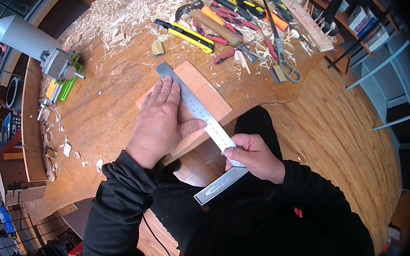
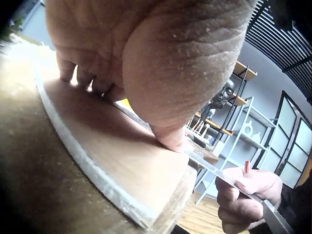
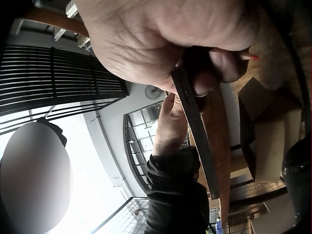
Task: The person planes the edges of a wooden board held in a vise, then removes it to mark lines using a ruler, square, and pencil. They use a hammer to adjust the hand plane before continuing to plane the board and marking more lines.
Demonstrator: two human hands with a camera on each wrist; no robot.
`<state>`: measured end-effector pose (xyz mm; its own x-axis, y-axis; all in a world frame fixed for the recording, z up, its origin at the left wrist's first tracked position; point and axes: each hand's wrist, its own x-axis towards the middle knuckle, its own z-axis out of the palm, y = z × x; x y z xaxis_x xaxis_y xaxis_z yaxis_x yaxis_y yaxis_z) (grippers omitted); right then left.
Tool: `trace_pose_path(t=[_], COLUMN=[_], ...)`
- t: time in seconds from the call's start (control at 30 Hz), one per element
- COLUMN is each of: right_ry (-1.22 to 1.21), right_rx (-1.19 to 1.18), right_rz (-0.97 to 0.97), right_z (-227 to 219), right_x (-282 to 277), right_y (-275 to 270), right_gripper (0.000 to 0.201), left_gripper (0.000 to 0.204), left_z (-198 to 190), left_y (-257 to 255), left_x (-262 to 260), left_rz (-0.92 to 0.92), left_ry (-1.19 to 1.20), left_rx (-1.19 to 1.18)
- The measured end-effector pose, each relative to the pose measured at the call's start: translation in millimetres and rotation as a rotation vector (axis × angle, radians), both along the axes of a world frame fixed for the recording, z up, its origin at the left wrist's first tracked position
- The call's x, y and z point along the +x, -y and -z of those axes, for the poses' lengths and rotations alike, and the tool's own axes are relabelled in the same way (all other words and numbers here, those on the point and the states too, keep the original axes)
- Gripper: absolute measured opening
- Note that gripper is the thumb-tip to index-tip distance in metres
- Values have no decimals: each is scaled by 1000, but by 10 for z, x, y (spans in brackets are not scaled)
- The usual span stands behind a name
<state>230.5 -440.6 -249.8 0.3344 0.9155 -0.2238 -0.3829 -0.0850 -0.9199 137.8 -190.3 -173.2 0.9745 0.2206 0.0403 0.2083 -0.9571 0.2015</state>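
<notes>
A flat wooden board (image 1: 205,87) lies at the table's near edge. Across it slants the ruled steel blade of a try square (image 1: 192,98), whose thick stock (image 1: 221,185) sticks out past the edge over the person's lap. My left hand (image 1: 158,121) lies over the board with fingers extended, fingertips and thumb at the blade's side. With thumb and curled fingers, my right hand (image 1: 254,158) grips the blade close to the stock. A thin red-tipped stick (image 3: 251,57) pokes out from among the right hand's fingers; most of it is hidden.
Beyond the board lie a yellow utility knife (image 1: 184,35), a small tan block (image 1: 158,48), scissors (image 1: 285,63) and several chisels and files. Wood shavings (image 1: 97,20) heap at the back. A grey clamp-like device (image 1: 58,64) stands on the left by a raised wooden side (image 1: 31,125).
</notes>
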Motion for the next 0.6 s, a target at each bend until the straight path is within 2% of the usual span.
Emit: trace_pose_path(t=[0.6], right_ry=[-19], right_rx=[-11], right_rz=[19], right_z=[-45], right_x=[-27], right_y=[-3], right_gripper=[16], left_gripper=[112], left_z=[-15], left_y=[-9], left_x=[14], left_rz=[4], left_ry=[0], left_rx=[-1])
